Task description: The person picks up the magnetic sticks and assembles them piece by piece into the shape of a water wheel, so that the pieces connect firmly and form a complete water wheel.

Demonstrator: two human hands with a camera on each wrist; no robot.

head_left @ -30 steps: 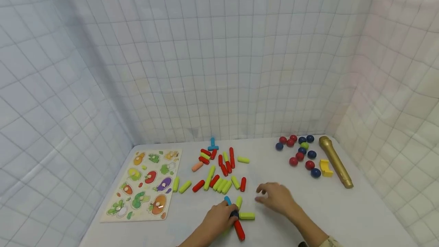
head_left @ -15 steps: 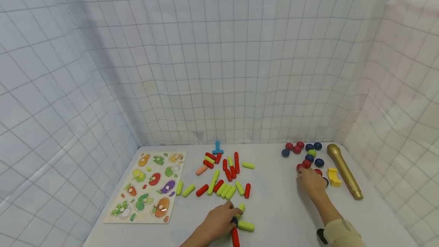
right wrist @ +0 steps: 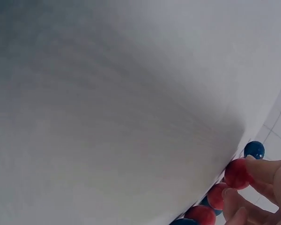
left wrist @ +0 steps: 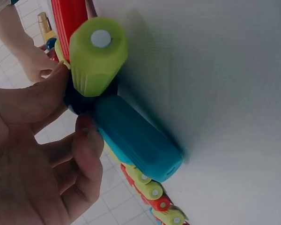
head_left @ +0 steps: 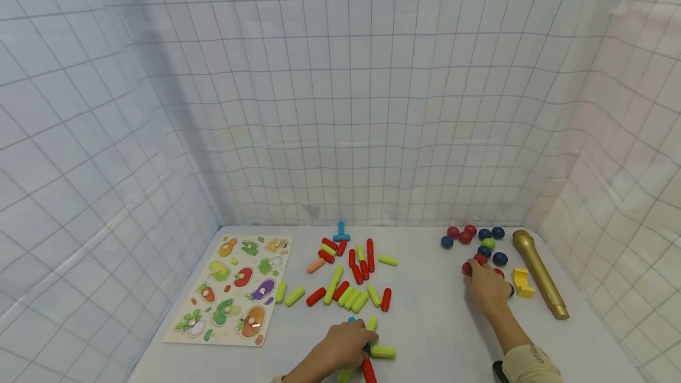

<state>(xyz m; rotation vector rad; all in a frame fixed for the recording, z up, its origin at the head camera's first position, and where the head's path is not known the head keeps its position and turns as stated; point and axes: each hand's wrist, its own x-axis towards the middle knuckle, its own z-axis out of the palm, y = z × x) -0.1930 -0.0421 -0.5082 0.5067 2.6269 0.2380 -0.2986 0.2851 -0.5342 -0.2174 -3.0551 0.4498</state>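
Note:
Near the front of the table, my left hand pinches a dark blue ball between thumb and fingertips. Joined round that ball are a blue stick, a red stick and several lime green sticks. In the left wrist view, one green stick points at the camera, a pale round spot on its end. My right hand is at the right-hand cluster of balls, thumb and finger pinching a red ball. It partly covers the balls behind it.
Loose red sticks and green sticks lie mid-table, with a blue T-shaped piece behind. A vegetable puzzle board lies left. At right are a yellow block and a gold microphone-shaped tube. Gridded white cloth walls the table.
My right hand has moved from beside the stick figure out to the balls at the right and taken hold of a red one. My left hand stays at the dark blue ball.

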